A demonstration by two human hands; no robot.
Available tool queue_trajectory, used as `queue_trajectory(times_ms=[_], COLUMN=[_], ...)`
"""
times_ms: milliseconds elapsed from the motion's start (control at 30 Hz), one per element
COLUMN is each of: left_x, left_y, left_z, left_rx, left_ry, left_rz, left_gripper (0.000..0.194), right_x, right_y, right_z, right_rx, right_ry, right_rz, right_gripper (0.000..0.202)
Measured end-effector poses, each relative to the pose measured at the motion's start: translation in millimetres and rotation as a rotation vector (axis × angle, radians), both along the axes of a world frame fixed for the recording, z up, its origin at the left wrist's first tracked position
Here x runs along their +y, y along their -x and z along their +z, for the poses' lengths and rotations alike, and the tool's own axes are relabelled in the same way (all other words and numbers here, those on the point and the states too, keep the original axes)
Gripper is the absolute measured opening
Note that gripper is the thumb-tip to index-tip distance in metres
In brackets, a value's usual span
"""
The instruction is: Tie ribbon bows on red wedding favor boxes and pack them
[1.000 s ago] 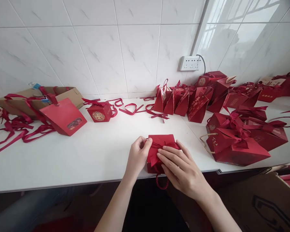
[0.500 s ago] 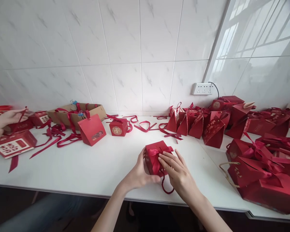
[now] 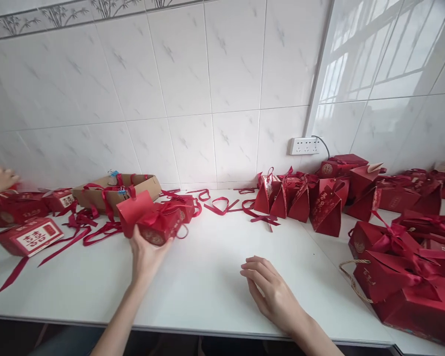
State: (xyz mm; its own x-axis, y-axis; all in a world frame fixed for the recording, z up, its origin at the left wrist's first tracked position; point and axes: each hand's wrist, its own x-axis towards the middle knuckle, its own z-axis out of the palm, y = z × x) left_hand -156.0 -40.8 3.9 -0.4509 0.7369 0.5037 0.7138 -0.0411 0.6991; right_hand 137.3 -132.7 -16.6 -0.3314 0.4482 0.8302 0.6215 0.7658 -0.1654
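My left hand (image 3: pixel 148 257) grips a red gift box (image 3: pixel 161 226) from its near side, fingers and thumb around its lower part. The box has a dark red ribbon bow on top and a cord loop at its right end. Directly behind it stand a red bag-shaped box (image 3: pixel 135 210) and a small red box (image 3: pixel 187 207), both partly covered by the held one. Over the white table at centre right, my right hand (image 3: pixel 269 289) is empty, its fingers slightly bent and a little apart.
A cardboard tray (image 3: pixel 154 185) with ribbons stands by the wall, loose red ribbons (image 3: pixel 220 203) beside it. Several red gift boxes (image 3: pixel 326 210) line the right, larger bowed ones (image 3: pixel 419 296) nearer. Another person's hand (image 3: pixel 0 179) is at far left, above a white-labelled box (image 3: pixel 33 237).
My left hand has carried the bowed box leftward from the table's middle. My right hand has let go of it. The other person's hand has left the white-labelled box and its ribbon.
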Motion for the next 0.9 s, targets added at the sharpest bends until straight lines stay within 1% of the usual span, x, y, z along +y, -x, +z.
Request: queue_trajectory(times_ms=[67,133,167,200,233,300,333,367,400,433,500,533,600,667,700,733,800,833,900], left_x=[7.3,8.8,7.0,3.5,-1.7,-16.6,-25.5,-34.6,-43.4,-51.2,-62.3,-65.3,-65.7,-58.9,-52.8,-45.1,-26.0,-15.5,4.5], left_y=[15.5,22.8,23.3,21.8,18.5,6.7,-1.5,-10.9,-21.4,-32.6,-56.4,-68.5,-92.6,-117.0,-129.2,-141.3,-163.7,-173.4,-187.7], left_z=[0.8,-0.1,-1.0,-2.2,-3.9,-8.8,-11.7,-14.6,-16.8,-17.9,-14.9,-10.5,2.9,19.0,26.5,32.8,39.8,40.0,34.3], left_rx=[0.008,-0.011,-0.007,0.011,0.039,0.093,0.115,0.137,0.157,0.18,0.217,0.237,0.285,0.335,0.35,0.351,0.299,0.245,0.083], left_ry=[0.142,0.254,0.286,0.303,0.319,0.341,0.341,0.325,0.304,0.293,0.326,0.359,0.39,0.347,0.313,0.275,0.21,0.178,0.119], left_rz=[0.072,0.077,0.062,0.049,0.038,0.012,-0.023,-0.08,-0.154,-0.247,-0.416,-0.494,-0.632,-0.773,-0.844,-0.908,-1.024,-1.067,-1.111], left_gripper=[0.106,0.11,0.111,0.112,0.112,0.108,0.104,0.097,0.09,0.082,0.07,0.065,0.055,0.048,0.045,0.043,0.038,0.036,0.032], right_x=[1.6,0.9,-1.1,-4.4,-9.2,-23.3,-32.1,-41.3,-50.5,-58.9,-72.5,-77.3,-83.3,-86.2,-87.0,-87.6,-87.4,-85.9,-77.8], right_y=[-0.1,-1.8,-5.2,-11.3,-20.3,-46.3,-61.8,-77.7,-93.0,-107.0,-129.2,-137.5,-148.9,-153.9,-153.6,-151.4,-140.6,-132.5,-113.2], right_z=[-6.4,-7.7,-6.5,-4.3,-1.4,5.5,8.9,12.1,14.9,17.1,19.8,20.3,19.4,16.9,15.7,15.1,17.0,20.0,30.1], right_rx=[0.021,0.017,0.01,0.005,0.008,0.044,0.08,0.112,0.13,0.155,0.195,0.219,0.278,0.328,0.33,0.317,0.246,0.212,0.175], right_ry=[0.065,0.061,0.035,-0.005,-0.053,-0.137,-0.164,-0.153,-0.098,-0.01,0.191,0.288,0.457,0.56,0.573,0.553,0.441,0.367,0.223], right_rz=[0.001,-0.031,-0.079,-0.155,-0.266,-0.573,-0.759,-0.931,-1.081,-1.198,-1.363,-1.406,-1.434,-1.436,-1.44,-1.451,-1.443,-1.404,-1.251], right_gripper=[0.024,0.024,0.024,0.023,0.021,0.021,0.029,0.042,0.057,0.07,0.088,0.094,0.102,0.107,0.108,0.107,0.1,0.097,0.09])
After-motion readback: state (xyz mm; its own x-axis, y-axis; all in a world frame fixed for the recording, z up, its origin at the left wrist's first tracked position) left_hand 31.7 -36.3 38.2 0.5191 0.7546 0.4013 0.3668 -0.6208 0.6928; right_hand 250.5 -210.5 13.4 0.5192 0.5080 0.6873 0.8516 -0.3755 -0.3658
